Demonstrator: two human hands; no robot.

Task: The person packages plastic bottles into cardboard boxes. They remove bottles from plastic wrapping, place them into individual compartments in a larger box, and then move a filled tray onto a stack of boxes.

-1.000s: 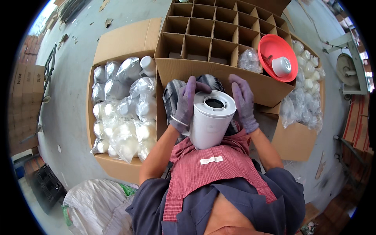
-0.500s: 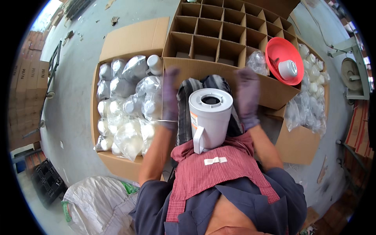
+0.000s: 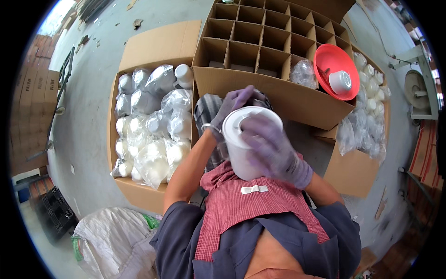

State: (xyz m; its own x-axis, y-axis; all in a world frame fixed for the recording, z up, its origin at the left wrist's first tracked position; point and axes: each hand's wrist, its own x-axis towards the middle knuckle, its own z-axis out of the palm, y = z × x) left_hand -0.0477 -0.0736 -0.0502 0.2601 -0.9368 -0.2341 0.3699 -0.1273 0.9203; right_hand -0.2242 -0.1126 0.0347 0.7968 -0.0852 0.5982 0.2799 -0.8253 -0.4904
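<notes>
A white plastic jug (image 3: 242,162) stands upright on my lap, its round top with a central hole partly covered. My right hand (image 3: 276,151), in a purple-grey glove, lies across the top and right side of the jug; motion smears its fingers. My gloved left hand (image 3: 234,103) is at the jug's far left rim, fingers stretched out toward the right, the palm partly hidden. The jug's handle does not show clearly. Beyond my hands stands a large divided cardboard box (image 3: 274,93) with many bare compartments.
Left, an open carton (image 3: 153,183) holds several bagged white jugs (image 3: 153,102). A red bowl (image 3: 325,56) with a white cup (image 3: 340,82) rests on the divided box's right corner. Another carton with bagged items (image 3: 364,130) is at right. A white sack (image 3: 116,237) lies at lower left.
Both hands have come inward from either side to the jug, the right one over its top. The jug has turned and its handle no longer shows at the near left.
</notes>
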